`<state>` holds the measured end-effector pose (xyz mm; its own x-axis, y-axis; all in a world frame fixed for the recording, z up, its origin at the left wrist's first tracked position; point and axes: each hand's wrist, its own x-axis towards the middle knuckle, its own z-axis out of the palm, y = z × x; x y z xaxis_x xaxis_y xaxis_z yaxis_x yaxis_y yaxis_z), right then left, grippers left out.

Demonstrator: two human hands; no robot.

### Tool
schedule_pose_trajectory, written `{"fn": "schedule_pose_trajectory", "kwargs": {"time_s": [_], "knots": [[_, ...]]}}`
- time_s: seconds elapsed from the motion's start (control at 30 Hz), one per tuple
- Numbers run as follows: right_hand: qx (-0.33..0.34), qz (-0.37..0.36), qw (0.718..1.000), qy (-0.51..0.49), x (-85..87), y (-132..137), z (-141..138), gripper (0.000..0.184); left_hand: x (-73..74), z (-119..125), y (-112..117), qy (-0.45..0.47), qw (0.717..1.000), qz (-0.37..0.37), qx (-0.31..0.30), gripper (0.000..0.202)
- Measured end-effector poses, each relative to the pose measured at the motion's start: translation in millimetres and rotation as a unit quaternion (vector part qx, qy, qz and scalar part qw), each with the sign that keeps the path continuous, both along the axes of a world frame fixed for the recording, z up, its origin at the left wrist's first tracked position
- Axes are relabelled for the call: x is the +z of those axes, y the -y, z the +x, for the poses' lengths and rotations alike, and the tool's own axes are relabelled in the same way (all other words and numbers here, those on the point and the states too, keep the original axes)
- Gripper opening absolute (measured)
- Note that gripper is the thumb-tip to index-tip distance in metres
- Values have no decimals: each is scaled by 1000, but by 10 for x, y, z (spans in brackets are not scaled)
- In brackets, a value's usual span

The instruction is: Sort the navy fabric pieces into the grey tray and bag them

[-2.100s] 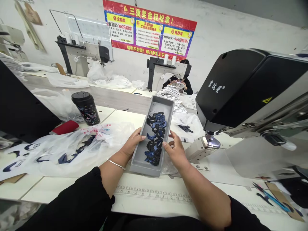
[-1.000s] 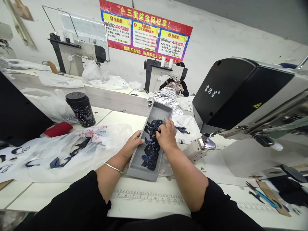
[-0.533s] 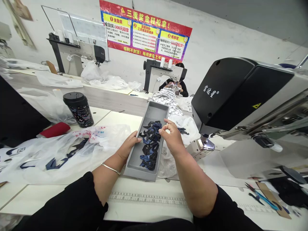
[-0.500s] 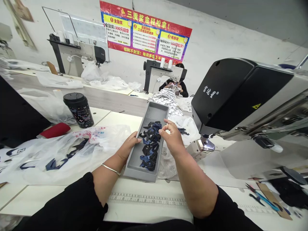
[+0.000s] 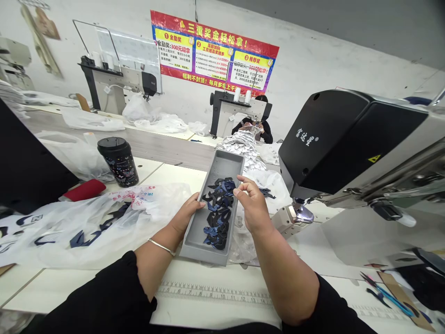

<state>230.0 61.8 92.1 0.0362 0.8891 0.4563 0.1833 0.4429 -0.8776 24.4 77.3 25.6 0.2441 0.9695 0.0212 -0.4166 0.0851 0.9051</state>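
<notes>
A long grey tray (image 5: 192, 239) lies tilted in front of me, holding a pile of small dark blue and black cut fabric pieces (image 5: 219, 218). My left hand (image 5: 189, 211) grips its left side, thumb over the rim. At the opposite rim is my right hand (image 5: 253, 199), its fingers curled and thumb drawn in near the fabric pieces. Whether anything small sits between those fingertips is hidden. More dark pieces (image 5: 267, 192) rest on a clear plastic bag just right of the tray.
A sewing machine head (image 5: 333, 139) stands close on the right. Left are a plastic bag (image 5: 139, 232) with dark cutouts, a black patterned cup (image 5: 120, 162) and a red roll (image 5: 84, 190). Scissors (image 5: 385, 292) lie lower right. Across the table a person (image 5: 266, 132) works at another machine.
My right hand has drawn back slightly from over the fabric pieces to the tray's right rim. The left hand keeps its grip. The whole view has shifted a little.
</notes>
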Motion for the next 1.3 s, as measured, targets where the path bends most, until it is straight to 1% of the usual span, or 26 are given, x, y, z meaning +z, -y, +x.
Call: {"fn": "schedule_pose_trajectory", "kwargs": {"time_s": [0.2, 0.37, 0.67, 0.87, 1.1, 1.2, 1.3], "knots": [[-5, 2, 999, -33, -4, 20, -30, 17, -19, -12, -9, 1, 1000, -5, -6, 52], [-9, -6, 999, -40, -29, 13, -31, 16, -40, -26, -27, 8, 1000, -9, -7, 55], [-16, 7, 999, -48, -68, -24, -32, 17, -74, -31, -57, -1, 1000, -7, -4, 63], [-31, 17, 999, -28, -88, -41, -23, 17, -37, -21, -33, 4, 1000, -23, 13, 63], [-38, 20, 999, -33, -113, -55, -25, 17, 20, -13, 37, 10, 1000, -29, 1, 55], [-40, 26, 998, -35, -110, -51, -27, 17, 24, -12, 42, 11, 1000, -26, 4, 58], [-35, 18, 998, -42, -94, -39, -26, 18, 26, -8, 42, 4, 1000, -25, 10, 61]]}}
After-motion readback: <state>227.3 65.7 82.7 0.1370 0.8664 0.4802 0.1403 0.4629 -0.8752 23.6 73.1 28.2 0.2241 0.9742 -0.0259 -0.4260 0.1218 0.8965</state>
